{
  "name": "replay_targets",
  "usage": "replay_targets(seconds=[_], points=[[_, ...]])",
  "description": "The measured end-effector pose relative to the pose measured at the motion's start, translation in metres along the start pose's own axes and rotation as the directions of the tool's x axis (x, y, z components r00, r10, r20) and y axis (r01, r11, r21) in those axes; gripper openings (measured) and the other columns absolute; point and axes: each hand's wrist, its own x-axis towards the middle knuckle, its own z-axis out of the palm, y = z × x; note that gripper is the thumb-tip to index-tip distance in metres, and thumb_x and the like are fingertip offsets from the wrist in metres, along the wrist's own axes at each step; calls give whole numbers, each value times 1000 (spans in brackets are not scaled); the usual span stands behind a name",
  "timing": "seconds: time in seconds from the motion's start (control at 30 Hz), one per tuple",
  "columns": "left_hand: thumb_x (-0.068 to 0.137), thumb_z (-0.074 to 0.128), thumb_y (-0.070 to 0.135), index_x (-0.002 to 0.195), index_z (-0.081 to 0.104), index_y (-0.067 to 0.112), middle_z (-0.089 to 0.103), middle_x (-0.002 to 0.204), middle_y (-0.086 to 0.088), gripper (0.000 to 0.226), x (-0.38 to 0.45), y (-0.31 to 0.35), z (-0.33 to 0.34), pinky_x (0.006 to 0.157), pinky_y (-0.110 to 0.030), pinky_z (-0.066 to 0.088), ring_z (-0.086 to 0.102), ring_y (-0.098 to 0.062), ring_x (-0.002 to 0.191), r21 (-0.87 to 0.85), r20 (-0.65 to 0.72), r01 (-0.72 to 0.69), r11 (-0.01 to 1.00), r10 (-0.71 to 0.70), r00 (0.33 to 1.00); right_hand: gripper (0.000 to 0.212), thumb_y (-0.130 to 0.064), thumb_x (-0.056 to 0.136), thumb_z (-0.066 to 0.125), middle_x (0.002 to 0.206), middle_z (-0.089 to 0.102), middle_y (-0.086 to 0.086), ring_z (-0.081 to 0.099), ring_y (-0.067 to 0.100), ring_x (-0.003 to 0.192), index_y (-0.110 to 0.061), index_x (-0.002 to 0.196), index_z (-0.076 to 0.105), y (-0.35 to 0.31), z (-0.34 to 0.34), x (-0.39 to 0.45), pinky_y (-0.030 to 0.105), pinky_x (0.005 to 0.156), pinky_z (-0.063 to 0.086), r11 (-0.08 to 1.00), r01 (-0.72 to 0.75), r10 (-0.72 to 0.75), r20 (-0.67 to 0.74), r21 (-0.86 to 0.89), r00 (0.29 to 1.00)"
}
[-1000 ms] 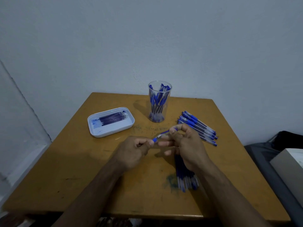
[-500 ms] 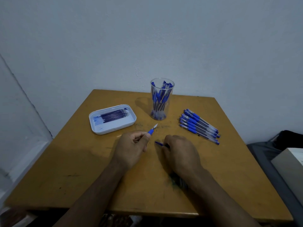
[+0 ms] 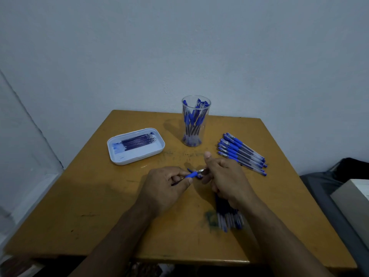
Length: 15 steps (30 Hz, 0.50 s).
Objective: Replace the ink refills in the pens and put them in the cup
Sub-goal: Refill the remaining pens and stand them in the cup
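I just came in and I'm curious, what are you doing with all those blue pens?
A person is working on one pen at the wooden table. The left hand grips the pen's blue grip section, and the right hand holds its tip end. Finished pens stand in the clear cup, spare refills lie in the white tray, more pens wait nearby.

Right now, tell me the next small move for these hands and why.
Probably draw the thin dark refill out of the blue grip section. The left hand pinches that section, the refill pokes out beside the left thumb, and the right hand holds the tip end, so the pen looks already apart. The tray of refills lies close.
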Motion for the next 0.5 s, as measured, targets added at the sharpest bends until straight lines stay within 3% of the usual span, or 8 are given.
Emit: replay_targets(seconds=[0.17, 0.27, 0.37, 0.5], points=[[87, 79, 25, 107, 80, 25, 68, 77, 12, 20, -1, 0, -1, 60, -13, 43, 60, -8, 71, 31, -1, -30, 999, 30, 1000, 52, -47, 100, 57, 63, 66, 8, 45, 8, 40, 0, 82, 69, 2, 2, -2, 19, 40, 34, 1000, -22, 23, 70, -16, 997], [88, 79, 23, 105, 80, 26, 67, 71, 10, 17, -1, 1, 0, 57, -13, 40, 55, -3, 60, 2, 22, -4, 1000, 4, 1000, 42, -38, 100, 62, 60, 64, 4, 47, 10, 43, -1, 82, 69, 5, 3, -1, 20, 41, 35, 1000, -16, 17, 68, -12, 998], [89, 78, 23, 101, 80, 30, 68, 68, 3, 14, 0, -1, 1, 56, -30, 48, 54, -7, 56, -50, 38, 41, 998, -40, 998, 37, -36, 100, 62, 60, 66, 2, 48, 10, 46, -4, 83, 69, 4, 2, -1, 20, 42, 36, 999, -1, 3, 85, -32, 996], [90, 77, 24, 95, 81, 29, 69, 67, -3, 9, 2, -2, 2, 62, -50, 55, 64, -31, 65, -101, 48, 81, 992, -76, 996, 23, -23, 101, 63, 52, 62, -6, 47, 6, 41, -7, 84, 68, 2, -4, -1, 18, 41, 35, 999, 37, -35, 123, -15, 992]])
